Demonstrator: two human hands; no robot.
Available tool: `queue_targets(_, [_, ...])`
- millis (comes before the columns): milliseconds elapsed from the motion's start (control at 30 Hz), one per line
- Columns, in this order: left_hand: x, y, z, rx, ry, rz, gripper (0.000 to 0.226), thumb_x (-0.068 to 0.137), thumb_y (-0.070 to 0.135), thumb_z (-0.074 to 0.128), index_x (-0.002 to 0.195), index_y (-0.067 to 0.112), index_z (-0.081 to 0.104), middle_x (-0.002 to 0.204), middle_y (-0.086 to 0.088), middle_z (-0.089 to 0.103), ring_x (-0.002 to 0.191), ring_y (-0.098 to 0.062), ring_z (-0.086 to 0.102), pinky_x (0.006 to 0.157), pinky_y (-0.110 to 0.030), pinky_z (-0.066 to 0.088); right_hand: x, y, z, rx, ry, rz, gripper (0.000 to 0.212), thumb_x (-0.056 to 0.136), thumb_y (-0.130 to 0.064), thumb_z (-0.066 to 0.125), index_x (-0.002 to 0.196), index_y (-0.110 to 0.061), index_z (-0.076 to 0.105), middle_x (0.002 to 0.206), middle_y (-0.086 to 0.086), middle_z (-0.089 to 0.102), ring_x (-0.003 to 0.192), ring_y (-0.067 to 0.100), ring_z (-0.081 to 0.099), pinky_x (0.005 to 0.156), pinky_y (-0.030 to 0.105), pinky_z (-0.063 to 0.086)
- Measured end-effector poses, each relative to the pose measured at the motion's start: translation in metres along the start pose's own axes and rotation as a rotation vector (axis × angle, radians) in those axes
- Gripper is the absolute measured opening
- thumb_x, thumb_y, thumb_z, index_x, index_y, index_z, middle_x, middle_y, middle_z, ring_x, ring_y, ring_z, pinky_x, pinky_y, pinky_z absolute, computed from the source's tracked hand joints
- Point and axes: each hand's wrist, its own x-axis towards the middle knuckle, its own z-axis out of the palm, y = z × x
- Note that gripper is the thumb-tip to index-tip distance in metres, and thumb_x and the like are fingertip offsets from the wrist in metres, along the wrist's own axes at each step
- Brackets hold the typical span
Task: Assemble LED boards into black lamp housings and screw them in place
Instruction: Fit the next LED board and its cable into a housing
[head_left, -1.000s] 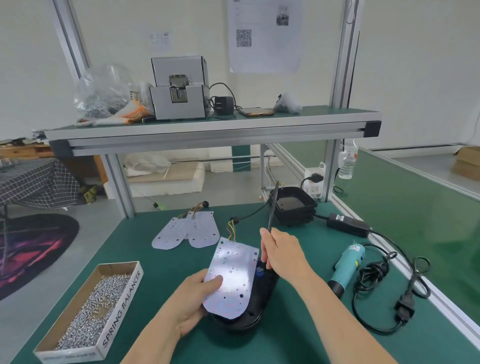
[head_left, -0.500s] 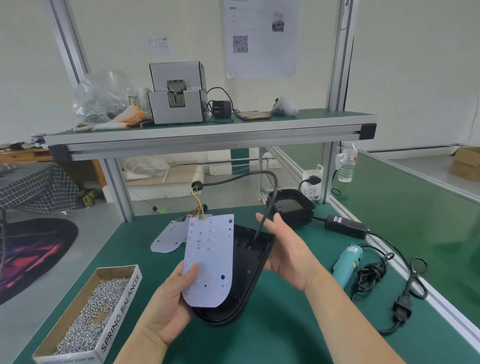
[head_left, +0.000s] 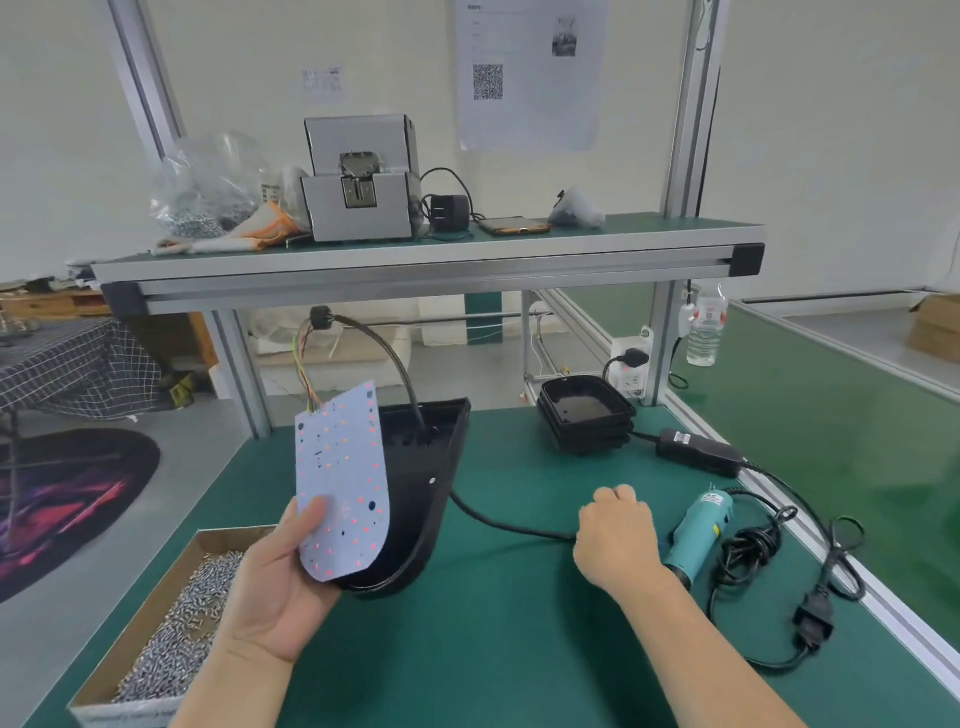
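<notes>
left hand (head_left: 275, 587) holds the led board (head_left: 340, 480) and the black lamp housing (head_left: 415, 499) together, tilted up off the table (head_left: 493, 649), at about 9 o'clock from frame centre. its grip pinches the board's rounded lower end, thumb on the led face, with the housing's rim cupped in the palm behind. judgement: held open like a book so the cable (head_left: 384, 353) can run through the housing's back wall without the board blocking it.

the cable arcs from the wire bundle (head_left: 304, 369) at the board's top edge down into the housing, then exits low on its right side and runs across the table to the right hand (head_left: 615, 535) at 3 o'clock. that hand's grip is closed in a fist where the cable ends; likely pulling slack through, though the fingers are hidden.

teal screwdriver (head_left: 698, 535) lies just beside the right hand, untouched. screw box (head_left: 171, 639) at 8 o'clock. spare housings (head_left: 587, 415) stacked at 1 o'clock.

versus half a second ago: right hand was cradling the housing's right edge; now it is down on the table, well apart from it. housing is tipped steeper. board not yet seated.
</notes>
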Motion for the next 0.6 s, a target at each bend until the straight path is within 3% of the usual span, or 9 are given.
queue_targets(67, [-0.001, -0.002, 0.002, 0.016, -0.013, -0.011, 0.036, 0.088, 0.016, 0.053, 0.116, 0.017, 0.076, 0.131, -0.006, 0.067, 0.111, -0.022, 0.07, 0.081, -0.04, 0.061, -0.002, -0.011, -0.003, 0.311, 0.12, -0.099, 0.044, 0.093, -0.011, 0.05, 0.135, -0.016, 0.057, 0.142, -0.001, 0.047, 0.13, 0.023, 0.037, 0.103, 0.027, 0.036])
queue_targets(133, [-0.002, -0.007, 0.003, 0.032, -0.019, -0.024, 0.038, 0.088, 0.015, 0.053, 0.118, 0.018, 0.074, 0.132, -0.006, 0.067, 0.112, -0.022, 0.069, 0.078, -0.037, 0.061, -0.006, -0.033, -0.016, 0.746, 0.142, -0.223, 0.058, 0.092, -0.013, 0.059, 0.147, -0.026, 0.048, 0.146, -0.007, 0.047, 0.124, 0.011, 0.044, 0.101, 0.018, 0.034])
queue_targets(200, [-0.003, -0.012, 0.004, 0.045, -0.023, -0.041, 0.039, 0.088, 0.014, 0.052, 0.123, 0.017, 0.072, 0.133, -0.007, 0.066, 0.112, -0.022, 0.069, 0.078, -0.037, 0.061, -0.012, -0.058, -0.03, 1.156, 0.006, -0.302, 0.058, 0.088, -0.023, 0.068, 0.14, -0.04, 0.052, 0.135, -0.015, 0.058, 0.111, 0.0, 0.054, 0.091, 0.019, 0.043])
queue_targets(267, [-0.005, -0.016, 0.005, 0.069, -0.034, -0.056, 0.039, 0.088, 0.013, 0.052, 0.122, 0.015, 0.072, 0.131, -0.008, 0.067, 0.109, -0.023, 0.071, 0.075, -0.037, 0.061, -0.012, -0.076, -0.03, 1.388, -0.083, -0.293, 0.043, 0.086, -0.018, 0.069, 0.125, -0.034, 0.063, 0.12, -0.013, 0.07, 0.11, 0.003, 0.063, 0.092, 0.028, 0.053])
queue_targets(367, [-0.009, -0.017, 0.008, 0.095, -0.05, -0.059, 0.038, 0.087, 0.013, 0.052, 0.118, 0.016, 0.074, 0.126, -0.009, 0.07, 0.103, -0.024, 0.073, 0.074, -0.037, 0.061, -0.01, -0.085, -0.021, 1.233, 0.065, -0.232, 0.017, 0.089, -0.001, 0.059, 0.094, -0.009, 0.073, 0.091, 0.01, 0.075, 0.085, 0.008, 0.06, 0.078, 0.038, 0.056])
queue_targets(433, [-0.009, -0.013, 0.009, 0.077, -0.053, -0.034, 0.04, 0.087, 0.013, 0.051, 0.121, 0.015, 0.072, 0.125, -0.008, 0.07, 0.104, -0.023, 0.072, 0.075, -0.037, 0.061, -0.007, -0.082, -0.007, 0.959, 0.149, -0.28, 0.022, 0.093, -0.006, 0.056, 0.072, -0.005, 0.06, 0.078, 0.021, 0.062, 0.075, 0.011, 0.044, 0.064, 0.036, 0.04])
queue_targets(467, [-0.009, -0.01, 0.009, 0.059, -0.054, -0.014, 0.041, 0.086, 0.014, 0.052, 0.122, 0.014, 0.071, 0.124, -0.007, 0.071, 0.105, -0.022, 0.072, 0.076, -0.037, 0.061, -0.007, -0.08, 0.0, 0.758, 0.145, -0.307, 0.028, 0.098, -0.012, 0.053, 0.069, -0.01, 0.055, 0.079, 0.017, 0.055, 0.075, 0.015, 0.043, 0.065, 0.035, 0.036])
queue_targets(533, [-0.009, -0.003, 0.01, 0.06, -0.057, 0.027, 0.039, 0.086, 0.016, 0.052, 0.119, 0.016, 0.073, 0.122, -0.006, 0.072, 0.103, -0.022, 0.073, 0.075, -0.036, 0.061, -0.009, -0.077, 0.013, 0.393, 0.074, -0.318, 0.02, 0.102, -0.014, 0.048, 0.093, -0.016, 0.066, 0.099, 0.007, 0.054, 0.089, 0.021, 0.046, 0.074, 0.03, 0.038])
queue_targets(600, [-0.008, 0.001, 0.011, 0.105, -0.063, 0.033, 0.039, 0.085, 0.015, 0.051, 0.115, 0.018, 0.076, 0.122, -0.007, 0.072, 0.102, -0.022, 0.073, 0.075, -0.036, 0.061, -0.008, -0.072, 0.022, 0.302, -0.049, -0.289, 0.04, 0.096, 0.001, 0.044, 0.127, -0.017, 0.063, 0.118, 0.006, 0.051, 0.103, 0.024, 0.049, 0.079, 0.027, 0.041])
